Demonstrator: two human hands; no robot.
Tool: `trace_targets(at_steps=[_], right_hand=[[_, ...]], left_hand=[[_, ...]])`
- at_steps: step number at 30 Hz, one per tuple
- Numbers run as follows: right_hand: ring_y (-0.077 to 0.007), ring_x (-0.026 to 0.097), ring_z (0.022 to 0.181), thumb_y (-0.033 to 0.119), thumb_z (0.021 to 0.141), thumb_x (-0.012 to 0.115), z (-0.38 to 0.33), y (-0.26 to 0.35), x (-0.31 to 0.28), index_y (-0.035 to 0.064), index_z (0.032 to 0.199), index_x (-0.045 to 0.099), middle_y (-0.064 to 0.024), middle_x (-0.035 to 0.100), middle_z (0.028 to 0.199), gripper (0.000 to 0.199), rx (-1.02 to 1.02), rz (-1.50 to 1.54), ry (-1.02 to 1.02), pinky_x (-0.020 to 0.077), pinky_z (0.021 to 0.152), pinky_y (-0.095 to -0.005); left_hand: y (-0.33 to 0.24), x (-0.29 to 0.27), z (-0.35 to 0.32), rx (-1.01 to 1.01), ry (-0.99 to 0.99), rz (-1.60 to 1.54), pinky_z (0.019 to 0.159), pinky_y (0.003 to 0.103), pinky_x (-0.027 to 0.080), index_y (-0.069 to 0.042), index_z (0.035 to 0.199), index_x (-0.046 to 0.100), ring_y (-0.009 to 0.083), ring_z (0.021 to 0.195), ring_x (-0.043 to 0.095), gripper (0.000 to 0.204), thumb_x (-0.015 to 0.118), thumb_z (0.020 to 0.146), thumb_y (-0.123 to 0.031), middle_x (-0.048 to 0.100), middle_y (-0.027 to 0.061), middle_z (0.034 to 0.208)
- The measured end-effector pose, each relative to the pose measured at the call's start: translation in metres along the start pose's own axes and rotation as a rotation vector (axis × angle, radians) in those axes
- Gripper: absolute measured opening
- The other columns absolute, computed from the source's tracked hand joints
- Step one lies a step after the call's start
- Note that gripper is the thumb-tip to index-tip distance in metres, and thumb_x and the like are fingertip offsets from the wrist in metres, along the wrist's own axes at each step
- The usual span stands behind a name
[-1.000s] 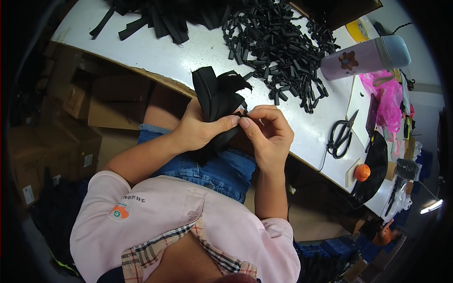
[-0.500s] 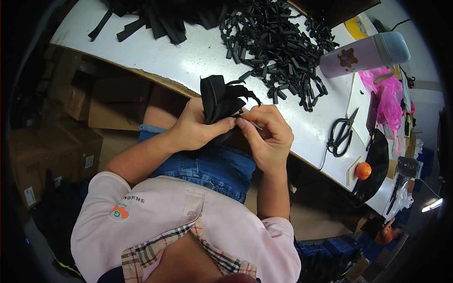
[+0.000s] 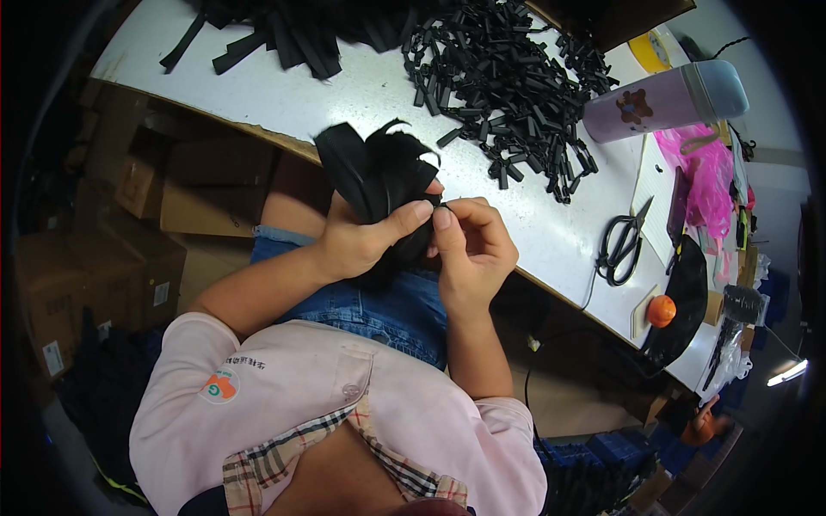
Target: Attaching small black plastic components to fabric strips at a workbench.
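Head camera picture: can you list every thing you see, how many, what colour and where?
black strips bundle: one, black, held in both hands
small black pieces pile: many, black, table middle
long strips pile: many, black, table far edge
bottle: one, purple, lying on the table's right
scissors: one, black, right of the hands
orange ball: one, orange, table right end
pink bag: one, pink, right
cardboard boxes: several, brown, under table
table: one, white
left hand: shut on bundle
right hand: pinching bundle
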State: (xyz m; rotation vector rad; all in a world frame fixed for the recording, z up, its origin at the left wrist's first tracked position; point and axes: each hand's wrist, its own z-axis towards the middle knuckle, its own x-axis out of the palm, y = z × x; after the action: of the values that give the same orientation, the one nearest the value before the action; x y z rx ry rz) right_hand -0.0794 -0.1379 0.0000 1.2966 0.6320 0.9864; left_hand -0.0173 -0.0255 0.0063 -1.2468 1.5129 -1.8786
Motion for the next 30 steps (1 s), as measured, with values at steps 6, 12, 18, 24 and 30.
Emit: trace_targets(at_steps=[6,12,18,24,30], right_hand=[[-0.004,0.041,0.047,0.0,0.076,0.057,0.012,0.006,-0.018,-0.003,0.079,0.053,-0.0033,0.05,0.064,0.005,0.417,0.536,0.201,0.0308,0.039,-0.0166],[-0.003,0.04,0.049,0.001,0.076,0.058,0.01,0.008,-0.018,-0.0021,0.077,0.054,-0.0009,0.049,0.065,0.005,0.574,0.47,0.237,0.0305,0.041,-0.0156],[-0.0022,0.041,0.056,0.005,0.081,0.054,-0.004,-0.001,-0.005,-0.0012,0.083,0.052,0.0011,0.047,0.069,0.007,0.075,0.022,0.126,0.0318,0.048,-0.0141],[-0.0021,0.037,0.05,0.01,0.083,0.052,-0.005,0.001,-0.011,-0.0012,0.085,0.052,0.0022,0.045,0.063,0.012,0.311,0.27,0.197,0.0291,0.044,-0.0148],[-0.0017,0.038,0.05,0.004,0.081,0.055,-0.003,-0.009,-0.007,-0.0014,0.088,0.053,0.002,0.047,0.063,0.009,-0.244,-0.171,0.119,0.0311,0.044,-0.0149]], left_hand=[[-0.009,-0.008,0.004,-0.13,0.128,-0.036,0.07,0.021,0.044,0.001,0.099,0.054,0.0096,0.079,0.054,0.025,0.06,0.074,-0.003,0.058,0.0048,0.087],[-0.006,-0.006,0.004,-0.079,0.095,-0.024,0.075,0.023,0.044,0.001,0.098,0.055,0.0107,0.085,0.054,0.024,0.058,0.075,-0.002,0.059,0.0065,0.091],[-0.002,-0.003,0.001,0.02,0.077,0.117,0.072,0.023,0.045,0.001,0.097,0.056,0.0106,0.082,0.055,0.021,0.057,0.077,-0.003,0.059,0.006,0.09],[-0.005,-0.011,0.003,0.021,0.169,0.226,0.065,0.021,0.044,0.001,0.094,0.057,0.0091,0.075,0.054,0.021,0.061,0.076,-0.007,0.058,0.0041,0.083],[-0.014,-0.011,0.007,-0.17,0.153,0.018,0.048,0.017,0.04,-0.001,0.091,0.057,0.0057,0.059,0.05,0.02,0.062,0.077,-0.014,0.056,0.0038,0.079]])
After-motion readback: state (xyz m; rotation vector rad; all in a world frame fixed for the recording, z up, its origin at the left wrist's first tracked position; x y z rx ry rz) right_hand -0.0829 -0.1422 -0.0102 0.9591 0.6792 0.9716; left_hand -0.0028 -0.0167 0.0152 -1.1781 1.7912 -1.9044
